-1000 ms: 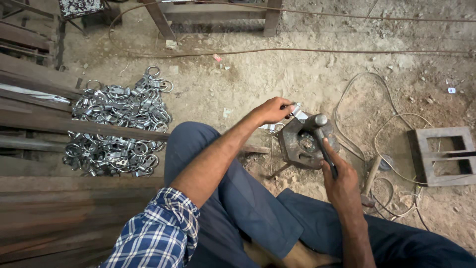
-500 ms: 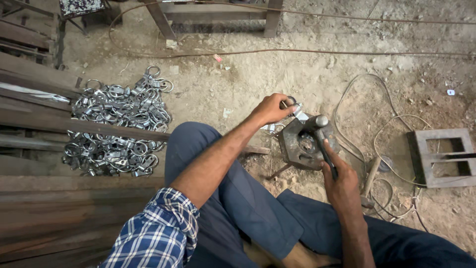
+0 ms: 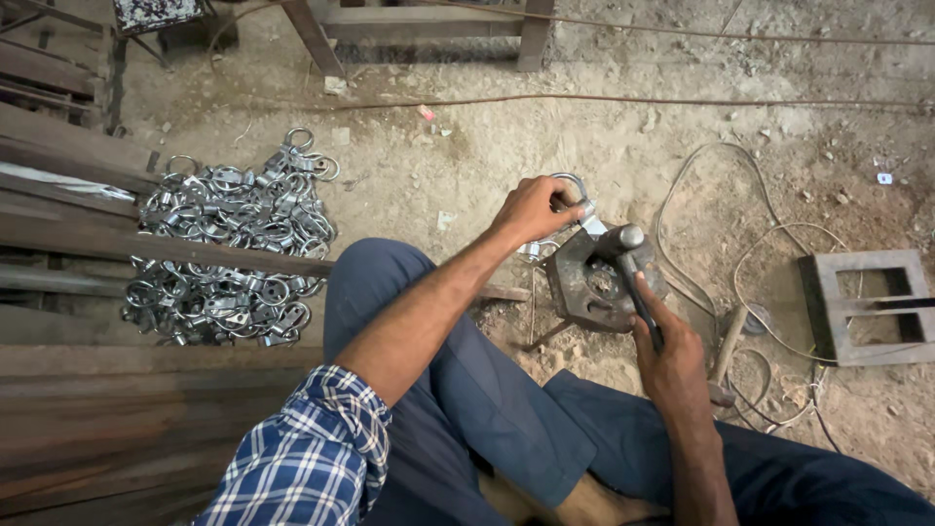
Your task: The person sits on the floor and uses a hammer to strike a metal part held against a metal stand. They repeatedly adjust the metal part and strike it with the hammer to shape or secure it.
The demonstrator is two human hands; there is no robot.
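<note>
My left hand point(image 3: 531, 209) pinches a metal ring clamp point(image 3: 577, 200), fingers closed on its loop, so that the flat end rests at the far edge of the steel block point(image 3: 594, 282) and the fingers stay clear of the striking face. My right hand point(image 3: 672, 351) is clenched round the handle of a hammer point(image 3: 631, 261); the grip sits low on the shaft, and the head lies just over the block's top, beside the clamp. The block stands on the dirt floor point(image 3: 487, 146) between my knees, close enough for both arms to reach it while I sit. A second wooden-handled tool point(image 3: 726, 346) lies on the ground just right of the hammer hand, among loose wire point(image 3: 740, 253). A heap of ring clamps point(image 3: 229, 244) of the same shiny kind is piled well to the left, partly crossed by a steel bar point(image 3: 195, 253). A square metal frame point(image 3: 867, 302) lies at the far right, apart from the work.
</note>
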